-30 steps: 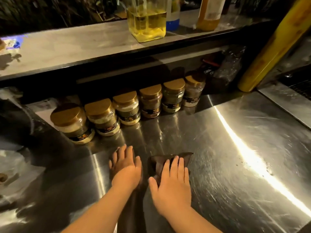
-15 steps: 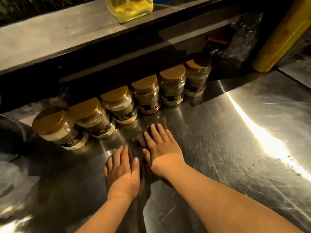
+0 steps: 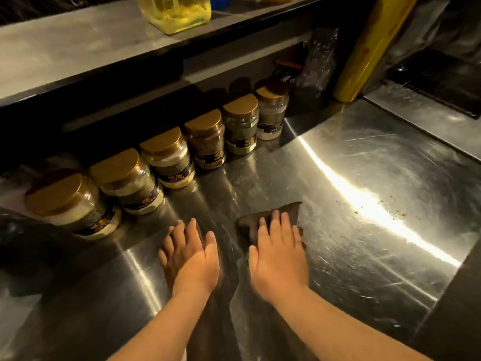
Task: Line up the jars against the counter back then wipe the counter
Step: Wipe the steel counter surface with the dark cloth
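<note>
The right hand (image 3: pixel 279 259) lies flat, palm down, fingers together and straight, pressing a dark cloth (image 3: pixel 270 217) onto the steel counter (image 3: pixel 364 256). Only the cloth's far corner shows past the fingertips. The left hand (image 3: pixel 191 259) is also flat on the bare metal just beside it, fingers slightly spread, holding nothing.

To the right of the cloth the counter is open as far as its dark front-right edge and the seam with the next steel panel; a bright streak of reflected light crosses it, with a few dark crumbs (image 3: pixel 395 214) near the streak. Ahead of the hands a strip of bare steel runs up to the jars (image 3: pixel 166 157): six gold-lidded jars in a slanting row against the counter back, under the overhanging shelf (image 3: pixel 78 48). The nearest jar at far left is close to the left hand. Past the last jar stand a plastic bag (image 3: pixel 320 61) and a yellow roll (image 3: pixel 364 48) leaning in the corner. A yellow container (image 3: pixel 177 11) stands on the shelf.

Half a second ago the right hand and cloth were up close to the middle jars, ahead of the left hand; now they have come back and to the right, level with the left hand. The jars have not shifted.
</note>
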Action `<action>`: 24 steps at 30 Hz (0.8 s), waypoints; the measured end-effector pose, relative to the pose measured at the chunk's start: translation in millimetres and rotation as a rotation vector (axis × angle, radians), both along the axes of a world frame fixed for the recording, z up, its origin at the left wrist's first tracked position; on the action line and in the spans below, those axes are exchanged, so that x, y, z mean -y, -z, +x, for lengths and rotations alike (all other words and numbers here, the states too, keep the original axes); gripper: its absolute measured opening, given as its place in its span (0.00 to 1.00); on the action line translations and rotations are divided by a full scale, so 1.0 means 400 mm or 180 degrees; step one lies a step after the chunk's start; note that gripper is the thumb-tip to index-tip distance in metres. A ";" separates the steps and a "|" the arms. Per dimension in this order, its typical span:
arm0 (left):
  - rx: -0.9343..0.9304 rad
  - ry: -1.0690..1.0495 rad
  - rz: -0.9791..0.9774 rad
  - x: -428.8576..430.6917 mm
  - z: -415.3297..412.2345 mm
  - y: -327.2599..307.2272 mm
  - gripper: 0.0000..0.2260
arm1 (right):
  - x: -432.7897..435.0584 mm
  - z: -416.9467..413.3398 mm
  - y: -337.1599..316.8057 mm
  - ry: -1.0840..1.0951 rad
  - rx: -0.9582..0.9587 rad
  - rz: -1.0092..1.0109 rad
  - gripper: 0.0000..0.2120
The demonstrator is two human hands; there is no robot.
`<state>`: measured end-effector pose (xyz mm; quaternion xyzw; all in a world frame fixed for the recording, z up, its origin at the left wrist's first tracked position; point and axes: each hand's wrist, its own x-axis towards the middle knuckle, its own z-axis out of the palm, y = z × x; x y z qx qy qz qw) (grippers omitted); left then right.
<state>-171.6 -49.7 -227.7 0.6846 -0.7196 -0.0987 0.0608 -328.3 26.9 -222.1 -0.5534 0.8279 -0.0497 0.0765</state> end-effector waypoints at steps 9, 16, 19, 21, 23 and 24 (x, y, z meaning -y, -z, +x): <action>-0.0041 0.0014 -0.0100 0.004 -0.004 -0.004 0.31 | 0.080 -0.065 0.015 -0.1037 -0.0016 -0.0189 0.31; 0.0571 0.0080 0.0190 -0.004 -0.004 -0.009 0.31 | -0.153 -0.292 0.044 0.0403 -0.0130 0.0159 0.32; 0.0442 0.0316 0.0040 -0.001 -0.051 -0.033 0.33 | -0.251 -0.216 0.041 0.0784 -0.0135 0.0144 0.31; 0.0011 0.0719 -0.0217 0.007 -0.134 -0.051 0.32 | -0.253 -0.152 0.023 0.0618 -0.0002 0.0052 0.31; -0.0609 0.0887 -0.0317 0.025 -0.237 -0.065 0.29 | -0.212 -0.112 0.010 0.0024 0.0112 -0.0044 0.31; -0.0951 0.0874 -0.0276 0.037 -0.288 -0.068 0.28 | -0.183 -0.108 0.004 -0.0326 0.0117 -0.0047 0.31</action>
